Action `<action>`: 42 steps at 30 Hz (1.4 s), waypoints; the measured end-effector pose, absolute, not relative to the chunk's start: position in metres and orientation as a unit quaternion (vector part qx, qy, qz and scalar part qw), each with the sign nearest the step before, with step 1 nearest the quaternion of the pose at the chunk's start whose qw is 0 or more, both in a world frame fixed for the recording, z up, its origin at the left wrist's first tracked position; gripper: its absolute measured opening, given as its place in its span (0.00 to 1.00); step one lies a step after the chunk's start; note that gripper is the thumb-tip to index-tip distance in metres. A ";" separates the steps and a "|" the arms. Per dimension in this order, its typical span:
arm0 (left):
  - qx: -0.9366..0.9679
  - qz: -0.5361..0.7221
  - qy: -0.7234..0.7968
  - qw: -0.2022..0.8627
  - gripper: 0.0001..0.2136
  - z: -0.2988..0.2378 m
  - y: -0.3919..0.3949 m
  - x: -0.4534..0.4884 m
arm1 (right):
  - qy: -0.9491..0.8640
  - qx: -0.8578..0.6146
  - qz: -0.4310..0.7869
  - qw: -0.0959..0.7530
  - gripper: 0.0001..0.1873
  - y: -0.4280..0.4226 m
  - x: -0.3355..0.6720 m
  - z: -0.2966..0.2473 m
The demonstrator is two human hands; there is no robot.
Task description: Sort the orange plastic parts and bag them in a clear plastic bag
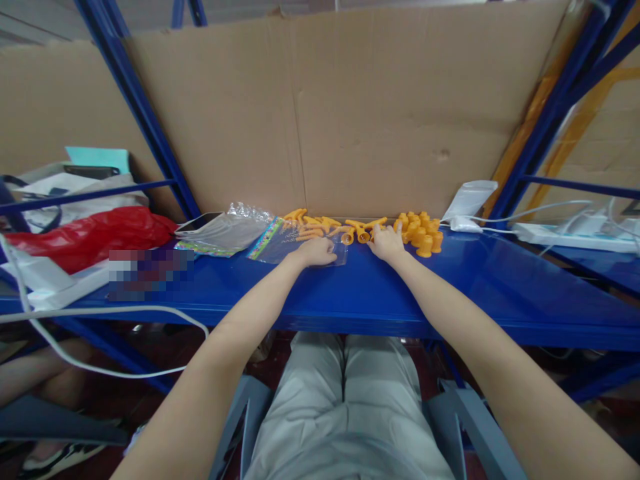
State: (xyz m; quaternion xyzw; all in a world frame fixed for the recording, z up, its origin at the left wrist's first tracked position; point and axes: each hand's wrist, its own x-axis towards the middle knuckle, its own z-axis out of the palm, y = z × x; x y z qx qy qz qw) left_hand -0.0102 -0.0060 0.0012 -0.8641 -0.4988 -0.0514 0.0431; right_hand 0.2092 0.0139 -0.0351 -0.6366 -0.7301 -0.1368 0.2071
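My left hand (317, 252) is closed, its fingers curled at the edge of a clear plastic bag (275, 250) that lies flat with a colourful printed strip at its left end. Beyond that hand, several orange plastic pieces with thin arms (311, 232) lie on and behind the bag. My right hand (389, 245) has its fingers apart and touches the orange pieces, its thumb beside a funnel-shaped orange end (363, 237). Just right of it, orange cup-shaped pieces (425, 243) stand in a cluster. Whatever lies under my right fingers is partly hidden.
More clear bags (220, 233) lie stacked at the left, beside a red plastic bag (115, 230). A cardboard sheet (370, 113) closes off the back of the blue shelf (360, 293). White power strips (575, 237) and cables lie at both sides. Another person's leg shows at lower left.
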 end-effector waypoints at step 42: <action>-0.842 -0.286 -0.455 0.040 0.09 -0.005 0.012 -0.014 | -0.769 -0.378 0.194 0.478 0.12 0.000 0.191 -0.017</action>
